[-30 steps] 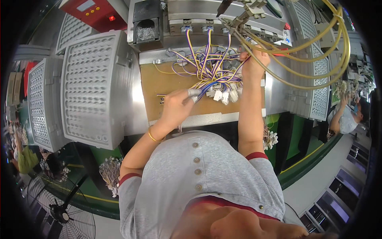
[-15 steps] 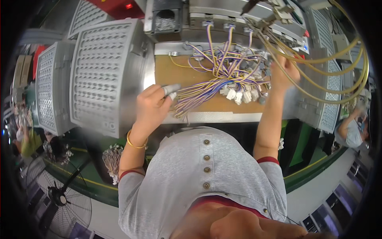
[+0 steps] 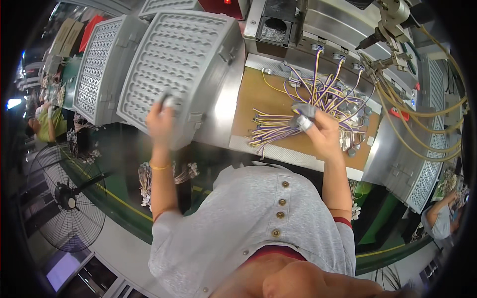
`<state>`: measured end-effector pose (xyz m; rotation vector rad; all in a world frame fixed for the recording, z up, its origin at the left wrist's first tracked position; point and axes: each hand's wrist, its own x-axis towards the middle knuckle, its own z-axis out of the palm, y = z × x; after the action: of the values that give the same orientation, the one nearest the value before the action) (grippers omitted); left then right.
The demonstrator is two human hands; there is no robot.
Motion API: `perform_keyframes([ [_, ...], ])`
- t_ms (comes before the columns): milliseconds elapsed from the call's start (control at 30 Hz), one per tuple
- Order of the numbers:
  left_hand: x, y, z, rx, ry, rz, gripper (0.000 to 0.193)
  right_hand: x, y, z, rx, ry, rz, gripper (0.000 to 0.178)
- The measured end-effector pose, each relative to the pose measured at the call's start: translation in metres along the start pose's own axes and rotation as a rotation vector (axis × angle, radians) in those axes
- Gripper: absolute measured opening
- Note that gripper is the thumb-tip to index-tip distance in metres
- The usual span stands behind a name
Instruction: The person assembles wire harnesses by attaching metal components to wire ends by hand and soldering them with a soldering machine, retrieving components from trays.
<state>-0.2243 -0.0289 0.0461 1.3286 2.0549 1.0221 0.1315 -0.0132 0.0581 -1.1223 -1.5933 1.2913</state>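
My right hand (image 3: 325, 133) reaches over the brown work board, grey and white covers on its fingertips. Its thumb and forefinger close around a bundle of yellow and purple wires (image 3: 273, 126), whose loose ends fan out to the left. Beyond that hand the wires spread into a tangle, with pale connectors (image 3: 352, 130) partly hidden behind it. My left hand (image 3: 161, 121) is in front of the large grey case with rows of holes (image 3: 174, 54). Motion smears its curled fingers, so whether it holds anything does not show. Three wire strands rise to connectors plugged into the metal machine (image 3: 338, 49).
A second perforated grey case (image 3: 102, 64) stands farther left. Yellowish hoses (image 3: 397, 126) loop at the right beside a metal nozzle fixture (image 3: 382, 37). A black bin (image 3: 275, 32) sits at the back. A fan (image 3: 69, 198) stands lower left; other people work at both sides.
My left hand has left the wire ends and moved left to the grey case. My right hand has come from the hoses to the wire bundle. The view has turned and shifted left.
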Motion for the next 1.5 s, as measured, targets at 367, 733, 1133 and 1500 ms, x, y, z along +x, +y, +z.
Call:
perform_keyframes([
  [367, -0.035, -0.032, -0.04, 0.53, 0.166, 0.163, 0.028, 0.009, 0.003, 0.013, -0.025, 0.028, 0.059, 0.012],
  [733, -0.054, 0.101, 0.109, -0.937, -0.757, -0.059, 0.036, 0.006, -0.008, 0.016, -0.06, 0.219, -0.111, 0.007],
  [1133, -0.057, 0.11, 0.121, -0.901, -0.802, 0.071, 0.037, 0.007, -0.009, 0.008, -0.079, 0.205, -0.121, 0.007],
  [1500, -0.055, 0.115, 0.133, -0.928, -0.786, -0.099, 0.019, 0.009, -0.014, 0.01, -0.105, 0.156, -0.04, 0.013],
])
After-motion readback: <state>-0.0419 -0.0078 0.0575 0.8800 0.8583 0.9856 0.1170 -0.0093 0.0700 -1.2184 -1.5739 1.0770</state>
